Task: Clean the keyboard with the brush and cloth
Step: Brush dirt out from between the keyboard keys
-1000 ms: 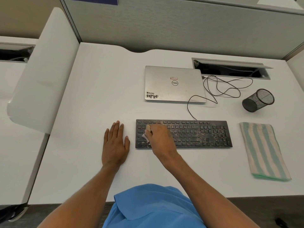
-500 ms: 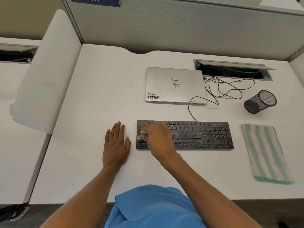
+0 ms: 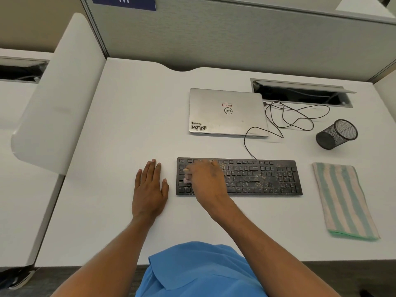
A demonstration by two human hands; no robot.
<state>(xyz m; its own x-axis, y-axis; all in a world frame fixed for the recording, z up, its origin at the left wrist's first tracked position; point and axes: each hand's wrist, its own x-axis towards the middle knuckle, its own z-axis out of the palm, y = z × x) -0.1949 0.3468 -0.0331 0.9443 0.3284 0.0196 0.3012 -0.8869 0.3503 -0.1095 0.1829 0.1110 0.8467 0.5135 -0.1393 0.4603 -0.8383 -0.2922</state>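
Note:
A black keyboard (image 3: 261, 179) lies on the white desk (image 3: 128, 129), with pale dust over its right half. My right hand (image 3: 205, 179) is over the keyboard's left end and grips a small pinkish brush (image 3: 186, 176), mostly hidden under the fingers. The brush tip touches the leftmost keys. My left hand (image 3: 149, 189) rests flat on the desk just left of the keyboard, fingers straight. A folded cloth (image 3: 345, 200) with green and beige stripes lies to the right of the keyboard, untouched.
A closed silver laptop (image 3: 227, 112) sits behind the keyboard, with a black cable (image 3: 285, 116) looping to its right. A black mesh cup (image 3: 336, 133) lies on its side at the right. An open cable tray (image 3: 300, 93) is at the back.
My right hand has slid the brush a little leftward and toward me across the keyboard's left keys. The left hand stays flat in place.

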